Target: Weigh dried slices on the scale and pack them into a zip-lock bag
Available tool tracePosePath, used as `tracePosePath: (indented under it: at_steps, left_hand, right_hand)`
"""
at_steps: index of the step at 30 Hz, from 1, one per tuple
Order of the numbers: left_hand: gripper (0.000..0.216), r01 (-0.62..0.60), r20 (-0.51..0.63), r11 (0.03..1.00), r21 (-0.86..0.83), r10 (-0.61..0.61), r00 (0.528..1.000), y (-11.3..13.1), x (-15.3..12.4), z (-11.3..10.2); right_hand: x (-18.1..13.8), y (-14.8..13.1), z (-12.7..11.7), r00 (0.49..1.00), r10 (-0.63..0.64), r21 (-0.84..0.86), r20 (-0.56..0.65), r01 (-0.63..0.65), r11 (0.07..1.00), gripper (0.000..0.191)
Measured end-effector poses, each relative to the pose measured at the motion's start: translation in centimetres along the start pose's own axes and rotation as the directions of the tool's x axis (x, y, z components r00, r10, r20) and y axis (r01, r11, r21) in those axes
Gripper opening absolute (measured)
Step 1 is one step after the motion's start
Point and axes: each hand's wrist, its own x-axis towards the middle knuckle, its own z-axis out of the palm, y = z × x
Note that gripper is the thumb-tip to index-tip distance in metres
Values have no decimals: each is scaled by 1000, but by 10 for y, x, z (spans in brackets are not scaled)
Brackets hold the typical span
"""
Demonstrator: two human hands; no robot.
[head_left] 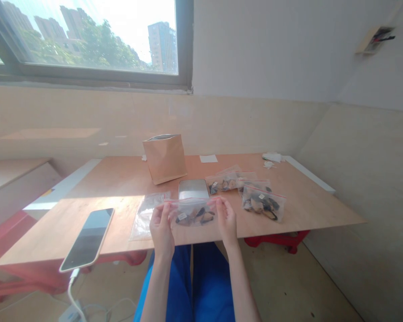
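Hands gripped a clear zip bag (194,213) at the tabletop's (121,188) near edge, left hand (161,226) clamped on one end, right hand (227,219) on the other. Filled bags (263,203) lay just right; a phone (88,238) overhung the left edge.

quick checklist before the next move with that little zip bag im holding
1. Both hands on the bag: ok. The left hand and right hand pinch the top corners of the zip bag.
2. Contents inside: ok. Dark pieces sit at the bottom of it.
3. Red zip strip fully pressed shut: cannot tell, too small to see.
4. Space on the board for setting it down: ok, a bare patch lies right of the phone.
5. Finished bags out of the way: ok, they lie to the right.
6. Silver scale unloaded: ok, nothing rests on it.
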Motion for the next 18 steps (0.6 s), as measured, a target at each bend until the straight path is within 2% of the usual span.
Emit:
tracePosePath:
  at_steps: [5, 11, 18]
  left_hand:
    - [32, -1, 41, 1000, 0, 1, 999, -1, -1, 1]
    - [30, -145, 142, 937, 318, 104, 984, 0, -3, -4]
    - [32, -142, 134, 918, 371, 98, 986, 1, -2, -7]
  right_hand:
    - [-1, 0, 2, 1000, 31, 105, 2, -31, 994, 26]
    - [-1, -3, 3, 996, 63, 115, -66, -55, 992, 27]
    - [0, -1, 2, 995, 59, 155, -84, -46, 987, 24]
